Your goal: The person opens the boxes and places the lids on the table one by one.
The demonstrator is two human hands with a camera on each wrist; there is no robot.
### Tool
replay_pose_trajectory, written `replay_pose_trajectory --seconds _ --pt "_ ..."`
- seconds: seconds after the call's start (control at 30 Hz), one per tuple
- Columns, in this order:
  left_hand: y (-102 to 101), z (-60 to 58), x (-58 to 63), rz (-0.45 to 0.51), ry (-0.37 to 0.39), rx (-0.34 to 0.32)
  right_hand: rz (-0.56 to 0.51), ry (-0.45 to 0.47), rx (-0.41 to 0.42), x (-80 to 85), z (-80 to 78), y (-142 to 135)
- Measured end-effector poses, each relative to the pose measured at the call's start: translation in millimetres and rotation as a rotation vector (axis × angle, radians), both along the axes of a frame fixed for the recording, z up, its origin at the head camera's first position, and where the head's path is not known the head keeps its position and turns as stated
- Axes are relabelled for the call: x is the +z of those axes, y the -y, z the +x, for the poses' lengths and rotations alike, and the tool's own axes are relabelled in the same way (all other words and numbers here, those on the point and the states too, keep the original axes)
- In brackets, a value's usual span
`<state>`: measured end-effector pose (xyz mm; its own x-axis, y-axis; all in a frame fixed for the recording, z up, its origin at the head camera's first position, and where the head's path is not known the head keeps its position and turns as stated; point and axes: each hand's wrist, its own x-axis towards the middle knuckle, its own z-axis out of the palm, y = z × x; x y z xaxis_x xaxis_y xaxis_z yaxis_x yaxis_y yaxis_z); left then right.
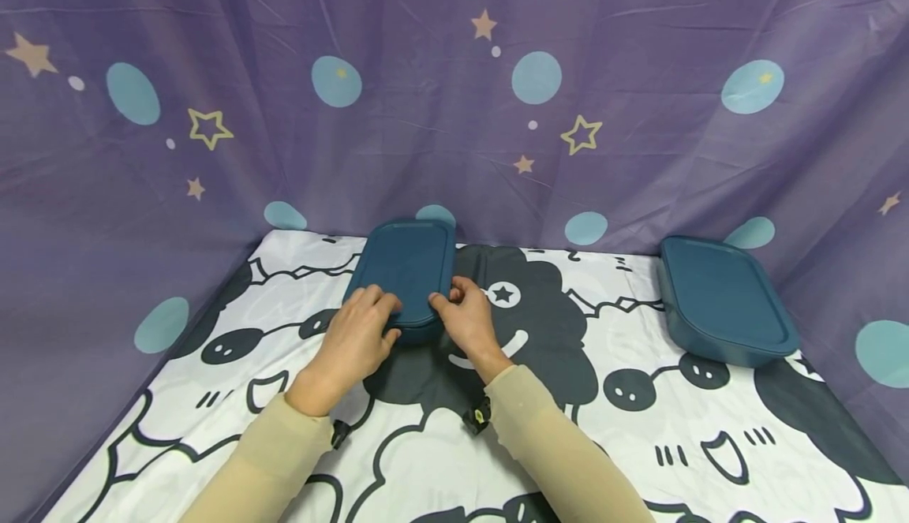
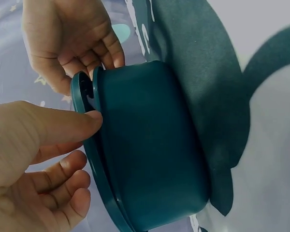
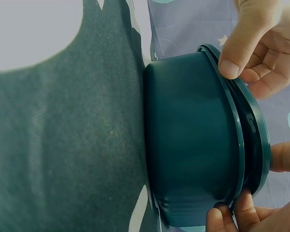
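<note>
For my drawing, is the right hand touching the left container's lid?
Touching. In the right wrist view, the right hand has its thumb against the lid, fingertips at the rim.

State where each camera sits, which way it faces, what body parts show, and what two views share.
Head: on the head, facing forward and down at the left container; left hand, right hand and sleeves show.
Left wrist: worn there, facing the container's wall; both hands show.
Right wrist: worn there, facing the container's wall; both hands show.
Both wrist views share the partly raised lid.

Inside of container hidden beneath lid
</note>
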<state>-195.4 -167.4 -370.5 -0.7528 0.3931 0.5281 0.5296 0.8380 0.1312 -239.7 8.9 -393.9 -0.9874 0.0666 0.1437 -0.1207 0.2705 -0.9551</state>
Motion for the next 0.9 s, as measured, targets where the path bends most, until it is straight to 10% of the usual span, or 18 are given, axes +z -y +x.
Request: replay_pose_trajectory --seconds 0.9 --pt "-0.5 -2.7 -3.9 -0.028 -0.011 0.036 0.001 0.015 -0.003 0.7 1.5 -0.8"
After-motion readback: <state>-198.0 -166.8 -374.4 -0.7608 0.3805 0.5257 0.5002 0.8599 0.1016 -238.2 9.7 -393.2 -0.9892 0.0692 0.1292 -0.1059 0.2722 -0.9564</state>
